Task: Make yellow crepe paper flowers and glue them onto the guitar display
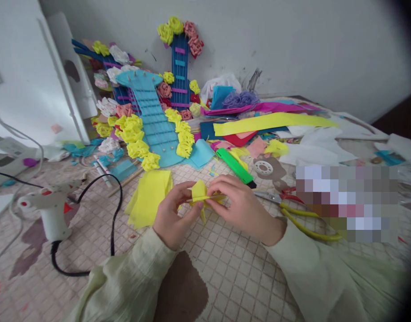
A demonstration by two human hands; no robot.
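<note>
Near the middle of the frame, a small folded yellow paper piece (199,191) is held just above the counter (232,273) between two bare hands. The left hand (174,212) has a narrow grip, thumb and fingers pinching the paper from its left side. The right hand (244,203) also has a narrow grip, its fingertips pressed together at the right end of the same paper; whether they hold anything more than the paper cannot be told. Both wrists come out of pale sleeves (138,268) from the bottom of the frame.

Just beside the left hand, at centre left, lies a pile of yellow sheets (148,197). Farther left stands a white glue gun (54,219), its black cord (112,223) looping over the counter. Above the right hand lies a green cutter (235,166), near a white ring (263,167). Right of that hand rests a metal tool with yellow handles (304,228), and a pixelated patch hides whatever lies beyond it.

At upper left of centre, a light blue stringed shape (152,120) leans back, with yellow paper flowers (133,129) along its sides. Behind it, a dark blue stringed neck (180,69) stands against the wall (292,44). A long yellow strip (275,122) stretches across the upper right, below purple yarn (241,99).
</note>
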